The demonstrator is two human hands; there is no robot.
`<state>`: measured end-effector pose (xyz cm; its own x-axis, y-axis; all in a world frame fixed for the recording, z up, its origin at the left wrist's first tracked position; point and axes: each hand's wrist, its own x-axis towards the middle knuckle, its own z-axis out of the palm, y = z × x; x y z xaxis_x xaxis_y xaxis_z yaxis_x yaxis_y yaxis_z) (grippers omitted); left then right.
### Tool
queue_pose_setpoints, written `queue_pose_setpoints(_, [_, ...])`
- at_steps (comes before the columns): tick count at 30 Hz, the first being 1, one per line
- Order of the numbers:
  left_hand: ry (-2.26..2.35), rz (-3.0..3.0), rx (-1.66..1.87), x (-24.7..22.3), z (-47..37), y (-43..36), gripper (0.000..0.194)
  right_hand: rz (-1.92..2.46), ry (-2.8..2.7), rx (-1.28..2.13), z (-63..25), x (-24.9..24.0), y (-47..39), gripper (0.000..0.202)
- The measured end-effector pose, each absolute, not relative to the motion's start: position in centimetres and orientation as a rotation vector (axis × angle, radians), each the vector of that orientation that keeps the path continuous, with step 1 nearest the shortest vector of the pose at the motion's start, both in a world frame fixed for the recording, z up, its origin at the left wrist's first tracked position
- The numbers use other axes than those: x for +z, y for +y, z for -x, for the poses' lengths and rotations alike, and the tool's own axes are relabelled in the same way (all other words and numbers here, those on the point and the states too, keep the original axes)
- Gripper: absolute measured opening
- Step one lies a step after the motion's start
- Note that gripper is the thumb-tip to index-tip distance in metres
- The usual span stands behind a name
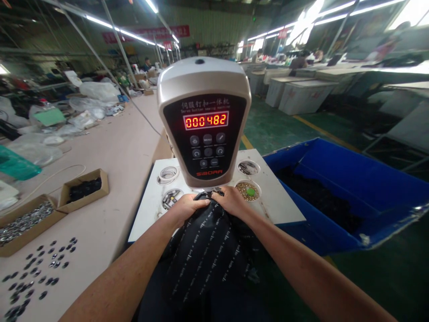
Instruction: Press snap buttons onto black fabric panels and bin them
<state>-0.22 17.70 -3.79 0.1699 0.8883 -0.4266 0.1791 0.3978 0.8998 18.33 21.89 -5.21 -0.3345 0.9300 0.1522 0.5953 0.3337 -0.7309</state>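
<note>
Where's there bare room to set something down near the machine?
Best: the table between the cardboard box of black pieces and the white panel. Smaller: the panel's right corner, between gold studs and blue bin. Crowded: plastic bags far left, loose buttons near left, and in front of the machine, where left hand and right hand hold black cloth.

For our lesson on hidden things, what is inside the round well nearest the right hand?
Small gold-coloured pieces, with a green object on top. Whatever lies under it or below the top layer is covered.
</note>
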Motion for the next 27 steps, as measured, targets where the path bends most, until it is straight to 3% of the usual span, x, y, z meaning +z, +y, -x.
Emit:
queue_pose_setpoints(8, [1.650, -1.333, 0.825, -4.5, 0.5, 17.0, 0.027, 1.365, -2.047, 0.695, -18.2, -6.4, 21.9, 0.025])
queue_pose_setpoints(20, [1.693, -1.418, 0.790, -4.8, 0.3, 17.0, 0.020, 1.369, -2.056, 0.706, -18.3, -6.6, 21.7, 0.025])
queue_pose_setpoints(27, [1.773, -1.526, 0.842, -3.4, 0.3, 15.7, 0.036, 1.321, -1.977, 0.807, -18.4, -5.4, 21.2, 0.021])
